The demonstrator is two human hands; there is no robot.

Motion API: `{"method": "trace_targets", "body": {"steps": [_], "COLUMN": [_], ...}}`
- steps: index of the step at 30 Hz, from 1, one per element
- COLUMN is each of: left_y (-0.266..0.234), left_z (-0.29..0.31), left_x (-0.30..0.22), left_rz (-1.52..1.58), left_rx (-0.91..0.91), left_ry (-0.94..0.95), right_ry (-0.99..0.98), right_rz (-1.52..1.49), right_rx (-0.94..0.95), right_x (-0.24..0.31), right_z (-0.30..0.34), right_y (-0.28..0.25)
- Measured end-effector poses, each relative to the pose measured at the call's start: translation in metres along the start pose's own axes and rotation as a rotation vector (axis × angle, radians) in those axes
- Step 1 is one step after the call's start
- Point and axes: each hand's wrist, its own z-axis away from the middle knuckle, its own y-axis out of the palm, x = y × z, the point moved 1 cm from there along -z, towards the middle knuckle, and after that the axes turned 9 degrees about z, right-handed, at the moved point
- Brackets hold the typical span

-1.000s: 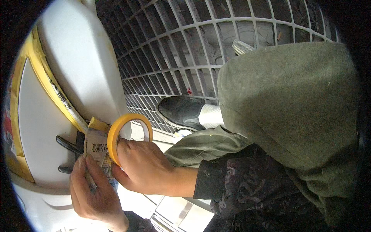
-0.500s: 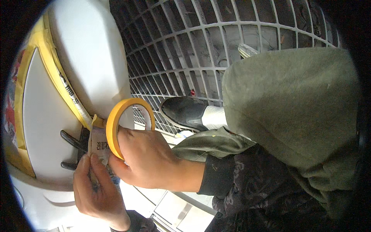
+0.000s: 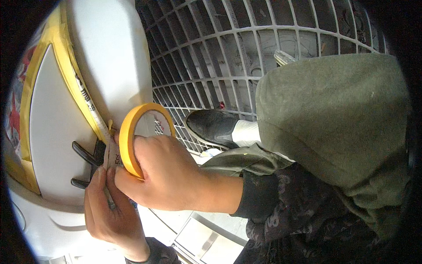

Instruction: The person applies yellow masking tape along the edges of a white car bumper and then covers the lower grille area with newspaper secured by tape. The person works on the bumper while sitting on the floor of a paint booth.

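Observation:
My right hand [image 3: 171,176] is closed round a roll of yellow masking tape [image 3: 126,145], its thumb and knuckles inside the ring. Fingertips of my left hand [image 3: 114,220] pinch the edge of a thin printed paper strip [image 3: 113,159], just below the roll. The paper runs along the rim of a large white curved panel [image 3: 61,127]. My two hands nearly touch, and the right one hides part of the paper. Yellow tape [image 3: 68,57] borders the panel above them. Beside my left fingertips, a black two-pronged part [image 3: 85,155] stands out against the white panel.
White metal grating [image 3: 211,33] spans the background. My knee in green trousers [image 3: 329,119] takes up the right side, with a black shoe [image 3: 211,127] left of it. A smooth white body part [image 3: 110,53] rises at upper left. Taped patterned sheeting [image 3: 15,110] shows at the left rim.
My right hand has shifted slightly up with the tape roll, and its thumb side is closer to my left fingertips. Less of the printed paper shows. The whole view has shifted a little.

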Motion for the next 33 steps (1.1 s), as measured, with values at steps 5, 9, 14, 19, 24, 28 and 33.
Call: {"method": "trace_targets", "body": {"steps": [5,9,14,19,24,28,33], "left_y": [0.003,0.004,0.005,0.01,0.008,0.008,0.009], "left_z": [0.006,0.004,0.001,-0.009,0.001,0.003,0.002], "left_x": [0.001,-0.002,-0.007,-0.014,-0.01,-0.01,-0.016], "left_rz": [0.007,0.001,-0.03,-0.011,-0.02,-0.022,-0.034], "left_rx": [-0.013,-0.023,-0.019,-0.043,-0.053,-0.035,-0.052], "left_ry": [-0.095,-0.109,-0.119,-0.042,-0.09,-0.174,-0.172], "right_ry": [0.039,0.065,0.078,0.011,0.113,0.073,0.005], "right_rz": [-0.201,-0.347,-0.476,-0.42,-0.332,-0.429,-0.52], "right_rx": [-0.091,-0.075,0.057,0.038,0.109,0.031,-0.048], "right_x": [-0.006,-0.012,-0.017,-0.021,-0.013,-0.016,-0.016], "right_z": [0.017,0.021,0.019,0.009,0.006,0.013,0.003], "right_y": [0.018,0.021,0.023,0.011,0.003,0.013,0.01]}}
